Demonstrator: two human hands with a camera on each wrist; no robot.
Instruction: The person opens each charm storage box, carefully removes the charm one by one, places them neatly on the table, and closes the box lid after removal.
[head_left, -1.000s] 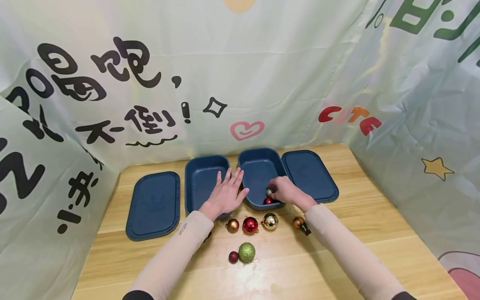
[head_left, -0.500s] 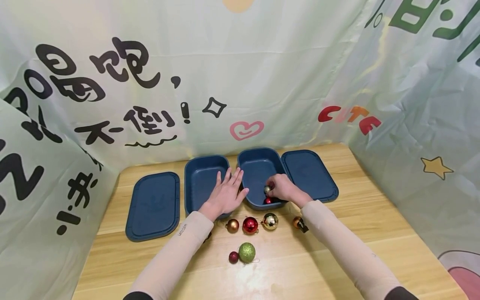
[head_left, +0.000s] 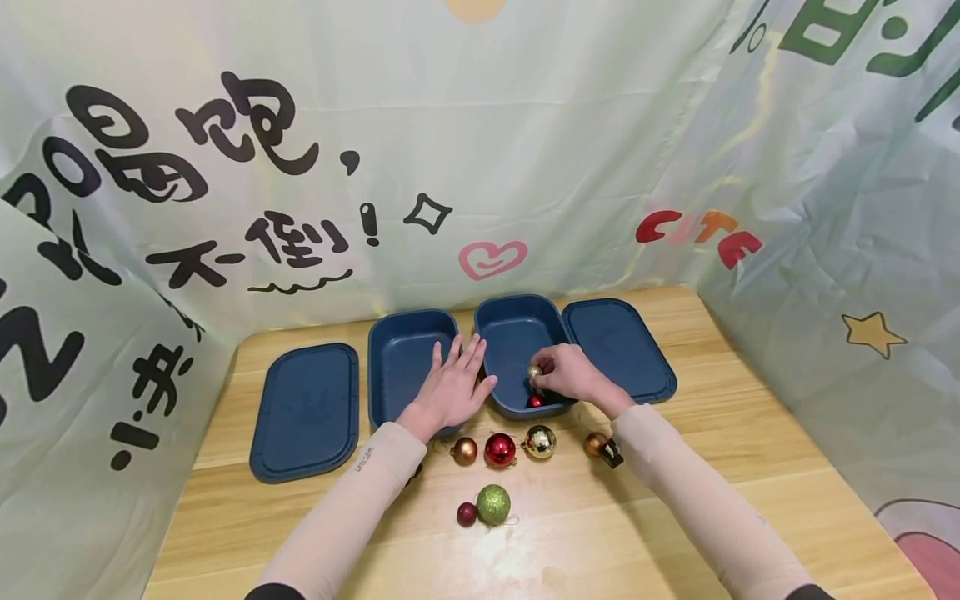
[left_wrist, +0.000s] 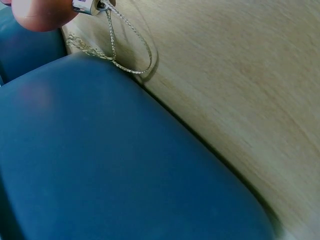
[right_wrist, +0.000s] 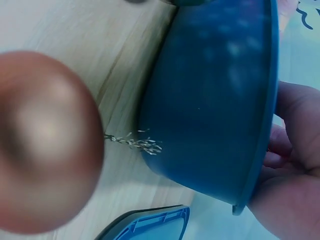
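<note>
Blue and round-cornered, the right container (head_left: 517, 333) holds a small shiny red ball (head_left: 536, 401); near it, the right hand's (head_left: 572, 372) grip pinches a small pale-gold ball (head_left: 534, 372). The left hand (head_left: 448, 392), fingers straight, lies by the blue left container (head_left: 405, 358), grasping nothing. A loose pinch might drop the smooth ball; the beige right sleeve (head_left: 675, 462) could set the nearby copper ball (head_left: 596, 443) rolling. Two containers, two flat blue lids (head_left: 306, 412); on the wooden table (head_left: 585, 550) six balls: two copper, one mirrored gold (head_left: 540, 442), one larger red (head_left: 499, 450), one glittery green (head_left: 493, 505), one maroon (head_left: 467, 514).
</note>
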